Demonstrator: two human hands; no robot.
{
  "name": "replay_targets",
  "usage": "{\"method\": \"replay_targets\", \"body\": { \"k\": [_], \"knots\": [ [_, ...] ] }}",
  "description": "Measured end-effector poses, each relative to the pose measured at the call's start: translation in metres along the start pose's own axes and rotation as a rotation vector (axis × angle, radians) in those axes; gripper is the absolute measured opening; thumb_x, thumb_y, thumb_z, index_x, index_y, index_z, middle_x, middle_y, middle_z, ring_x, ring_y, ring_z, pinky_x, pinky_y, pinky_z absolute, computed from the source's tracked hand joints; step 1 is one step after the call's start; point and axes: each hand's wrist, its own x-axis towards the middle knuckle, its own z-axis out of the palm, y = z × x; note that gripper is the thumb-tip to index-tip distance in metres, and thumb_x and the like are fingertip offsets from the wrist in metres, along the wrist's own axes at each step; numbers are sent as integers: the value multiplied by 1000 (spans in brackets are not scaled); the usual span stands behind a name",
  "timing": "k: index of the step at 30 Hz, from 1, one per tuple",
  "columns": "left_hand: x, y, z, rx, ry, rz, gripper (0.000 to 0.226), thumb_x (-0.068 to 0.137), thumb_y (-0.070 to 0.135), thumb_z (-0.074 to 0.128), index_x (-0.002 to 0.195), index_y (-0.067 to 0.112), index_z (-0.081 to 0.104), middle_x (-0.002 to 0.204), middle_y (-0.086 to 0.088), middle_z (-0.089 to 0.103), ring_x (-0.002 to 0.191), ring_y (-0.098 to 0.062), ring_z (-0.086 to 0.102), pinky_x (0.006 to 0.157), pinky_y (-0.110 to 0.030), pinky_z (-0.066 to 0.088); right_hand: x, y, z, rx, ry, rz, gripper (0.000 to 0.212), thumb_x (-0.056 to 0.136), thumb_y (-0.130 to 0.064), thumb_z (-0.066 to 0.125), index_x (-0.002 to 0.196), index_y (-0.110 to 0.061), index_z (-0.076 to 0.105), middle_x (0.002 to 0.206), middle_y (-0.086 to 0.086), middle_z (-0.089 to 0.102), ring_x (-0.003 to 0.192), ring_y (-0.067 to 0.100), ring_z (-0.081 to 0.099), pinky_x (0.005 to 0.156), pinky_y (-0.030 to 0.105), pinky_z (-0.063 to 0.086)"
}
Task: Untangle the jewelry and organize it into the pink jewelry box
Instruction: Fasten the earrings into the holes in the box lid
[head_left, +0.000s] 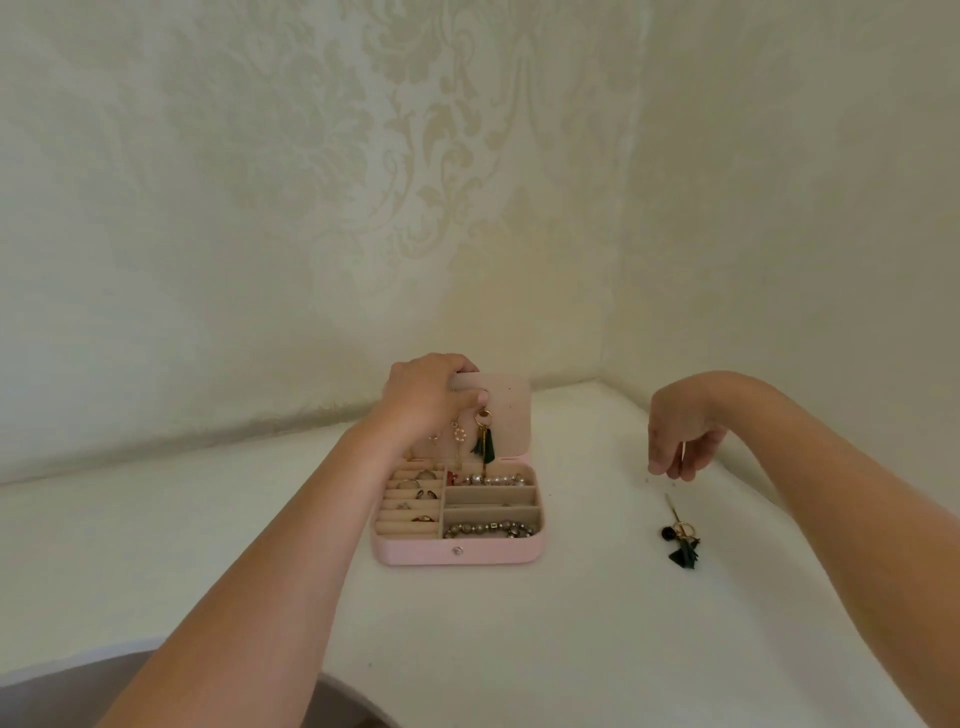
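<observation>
On the white table (519, 649), near the wall corner, the pink jewelry box (415, 555) is sitting open with its lid panel (511, 415) standing upright. The left hand (421, 400) is gripping that panel's top edge, fingers curled over it, while the right hand (680, 441) is hovering well right of the box, fingertips bunched downward; cannot tell whether it is pinching anything. A green tassel earring (485, 444) is hanging on the panel, rings (415, 493) are sitting in the left rolls, a pearl bracelet (493, 479) is lying in the back-right compartment and a beaded bracelet (491, 530) in the front-right one, and a loose tassel earring (680, 543) is lying on the table below the right hand.
</observation>
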Motion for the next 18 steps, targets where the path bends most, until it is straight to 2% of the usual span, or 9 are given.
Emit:
{"method": "replay_targets", "body": {
  "k": [7,10,12,15,18],
  "knots": [
    [1,0,3,51,21,15,34,88,42,59,118,26,59,120,4,62,114,-21,53,96,-34,30,-10,48,45,297,253,35,24,86,-15,67,99,6,66,77,9,65,64,17,62,60,23,53],
    [2,-1,4,50,35,19,31,88,43,58,115,28,60,118,5,63,114,-21,53,93,-33,30,-16,56,60,403,211,-7,34,81,-34,72,74,-3,62,63,5,60,56,17,56,58,22,51],
    [2,-2,5,57,39,22,30,88,44,58,114,29,60,118,6,63,114,-21,53,92,-32,30,-19,57,66,375,210,-25,44,75,-45,75,64,-8,54,55,1,53,50,15,49,53,18,45],
    [1,-3,6,43,53,27,30,88,44,58,113,28,60,113,5,64,108,-21,56,92,-32,31,-22,52,71,303,196,-25,48,71,-51,75,68,-9,53,59,2,51,54,17,47,52,18,41],
    [1,-5,7,15,54,30,30,87,45,59,112,27,60,109,4,66,101,-21,59,93,-33,35,-26,48,74,246,158,-28,44,64,-44,82,77,-9,59,64,0,57,57,15,52,56,20,46]
  ]
}}
